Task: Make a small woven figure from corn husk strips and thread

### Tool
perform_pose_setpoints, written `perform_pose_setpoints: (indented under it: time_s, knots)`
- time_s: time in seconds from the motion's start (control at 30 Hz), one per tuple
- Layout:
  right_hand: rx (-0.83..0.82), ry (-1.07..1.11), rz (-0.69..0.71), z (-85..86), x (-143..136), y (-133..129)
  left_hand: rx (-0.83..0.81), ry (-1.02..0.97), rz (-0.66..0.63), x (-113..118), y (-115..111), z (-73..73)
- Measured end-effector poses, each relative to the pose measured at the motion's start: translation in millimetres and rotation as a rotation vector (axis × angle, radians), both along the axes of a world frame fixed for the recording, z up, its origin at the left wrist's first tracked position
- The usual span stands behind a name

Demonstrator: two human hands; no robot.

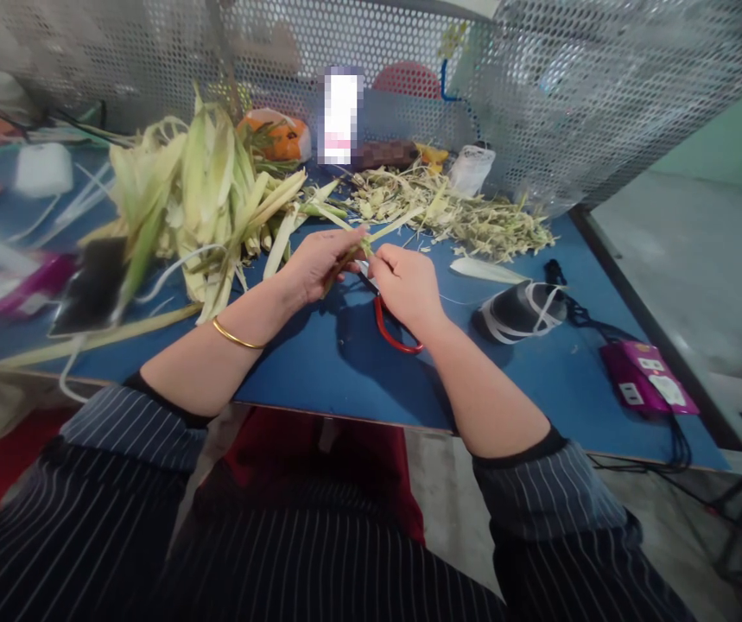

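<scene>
My left hand (325, 259) is closed round a few pale green corn husk strips (396, 226), whose ends fan out beyond the fingers. Close against it, my right hand (406, 281) pinches the same strips, thumb and forefinger together. Red-handled scissors (397, 339) show below the right hand, their blades partly covered by it; whether they rest on the table or touch the palm, I cannot tell. To the left of my hands rises a big heap of corn husks (176, 186). Behind them lies a pile of short husk trimmings (461, 212).
On the blue table (319, 371) at right are a dark spool wound with white cord (519, 311), a loose husk piece (491, 271) and a purple power strip (649, 377). A black phone (90, 285) with a white cable is at left. A perforated metal screen (377, 43) bounds the back.
</scene>
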State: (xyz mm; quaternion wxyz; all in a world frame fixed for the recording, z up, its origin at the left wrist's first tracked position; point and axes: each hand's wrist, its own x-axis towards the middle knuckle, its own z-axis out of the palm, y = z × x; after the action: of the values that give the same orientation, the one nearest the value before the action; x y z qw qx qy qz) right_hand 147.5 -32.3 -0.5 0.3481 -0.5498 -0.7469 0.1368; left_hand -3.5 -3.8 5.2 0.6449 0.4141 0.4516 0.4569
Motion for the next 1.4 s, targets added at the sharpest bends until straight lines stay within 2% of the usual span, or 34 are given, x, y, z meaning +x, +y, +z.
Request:
perform_pose_setpoints:
  time_s: [0.23, 0.33, 0.4, 0.53, 0.63, 0.7, 0.9, 1.0, 1.17, 1.4]
  knots:
    - [0.050, -0.069, 0.079, -0.2, -4, -5, 0.093, 0.030, 0.125, 7, -1, -10.0]
    - [0.052, -0.036, 0.096, -0.1, -3, -5, 0.073, 0.011, 0.104, 6, 0, -9.8]
    - [-0.033, 0.092, 0.102, -0.1, 0, -2, 0.070, -0.002, 0.072, 4, 1, -6.9]
    - [-0.256, 0.556, 0.010, -4.2, 7, 12, 0.080, 0.024, 0.029, 0, -1, 0.2]
    - [-0.303, 0.847, -0.021, -10.1, 8, 20, 0.078, 0.134, -0.069, 0, -7, 3.3]
    - [-0.299, 0.916, -0.005, -12.8, 7, 22, 0.088, 0.203, -0.108, 2, -10, 3.1]
    - [-0.214, 0.853, -0.028, -13.6, 6, 22, 0.211, 0.269, -0.168, 6, -9, -5.0]
    - [-0.140, 0.825, -0.063, -15.8, 6, 24, 0.236, 0.287, -0.223, 6, -9, -4.6]
    - [-0.040, 0.736, -0.068, -22.5, 5, 25, 0.162, 0.294, -0.256, 3, -13, 1.4]
    - [-0.044, 0.689, -0.102, -25.9, 13, 34, 0.075, 0.155, -0.239, 4, -11, 1.6]
